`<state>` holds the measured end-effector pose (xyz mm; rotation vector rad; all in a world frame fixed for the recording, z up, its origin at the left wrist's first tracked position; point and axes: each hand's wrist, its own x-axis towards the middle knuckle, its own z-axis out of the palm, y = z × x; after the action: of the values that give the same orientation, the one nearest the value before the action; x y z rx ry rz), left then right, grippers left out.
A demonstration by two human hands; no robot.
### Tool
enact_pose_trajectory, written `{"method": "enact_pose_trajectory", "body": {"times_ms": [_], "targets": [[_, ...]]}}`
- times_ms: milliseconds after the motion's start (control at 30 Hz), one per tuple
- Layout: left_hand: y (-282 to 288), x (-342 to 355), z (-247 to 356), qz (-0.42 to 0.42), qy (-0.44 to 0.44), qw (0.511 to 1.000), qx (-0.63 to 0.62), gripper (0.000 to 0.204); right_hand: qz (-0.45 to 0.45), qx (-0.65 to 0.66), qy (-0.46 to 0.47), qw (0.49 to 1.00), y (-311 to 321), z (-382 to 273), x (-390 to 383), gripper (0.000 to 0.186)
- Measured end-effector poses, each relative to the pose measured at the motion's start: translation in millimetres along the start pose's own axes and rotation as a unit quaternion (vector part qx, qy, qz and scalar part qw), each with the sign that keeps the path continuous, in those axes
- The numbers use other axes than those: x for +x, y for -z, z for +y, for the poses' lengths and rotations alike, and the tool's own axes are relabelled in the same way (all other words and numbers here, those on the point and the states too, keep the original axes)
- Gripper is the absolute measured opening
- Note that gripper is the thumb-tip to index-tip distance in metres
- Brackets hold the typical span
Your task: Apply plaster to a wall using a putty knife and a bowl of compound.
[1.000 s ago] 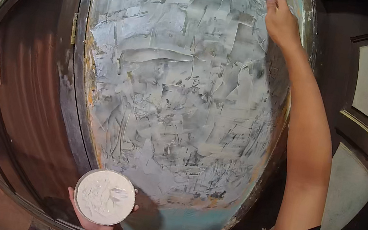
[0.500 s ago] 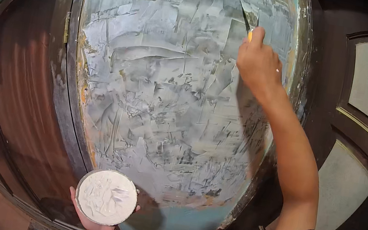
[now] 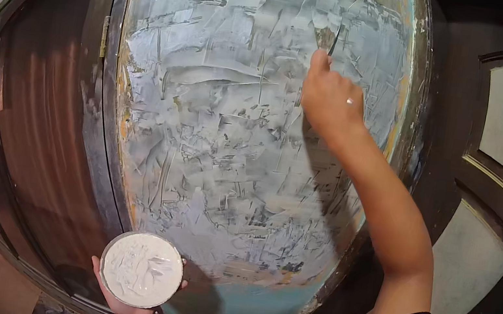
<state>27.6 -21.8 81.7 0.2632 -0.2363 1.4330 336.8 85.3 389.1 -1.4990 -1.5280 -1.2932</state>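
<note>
Right grip point(image 3: 333, 97) lower, tight around scraper point(image 3: 325, 39)

Round tub point(image 3: 136, 304) of whitish paste point(image 3: 139, 264), low left — scraper point(image 3: 325, 38) pointing upward over smeared grey panel point(image 3: 203, 130).

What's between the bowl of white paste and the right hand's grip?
In the head view, just wall smeared with streaky grey-white paste. No other thing lies between the bowl and the right grip.
</note>
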Motion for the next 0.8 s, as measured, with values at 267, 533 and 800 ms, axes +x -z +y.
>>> {"method": "enact_pose_trajectory", "body": {"times_ms": [267,533,800], "targets": [[16.0,0.5,5.7,0.026,-0.063,0.994,0.089,0.091,0.081,0.033,-0.002,0.996,31.3,3.4,0.6,0.026],[10.0,-1.3,6.5,0.019,-0.043,0.998,0.053,0.09,0.114,0.047,-0.062,0.99,38.9,31.1,97.1,0.027],[19.6,9.2,17.8,0.007,-0.037,0.992,0.117,0.099,0.083,0.062,-0.016,0.995,19.9,4.9,81.8,0.029]]}}
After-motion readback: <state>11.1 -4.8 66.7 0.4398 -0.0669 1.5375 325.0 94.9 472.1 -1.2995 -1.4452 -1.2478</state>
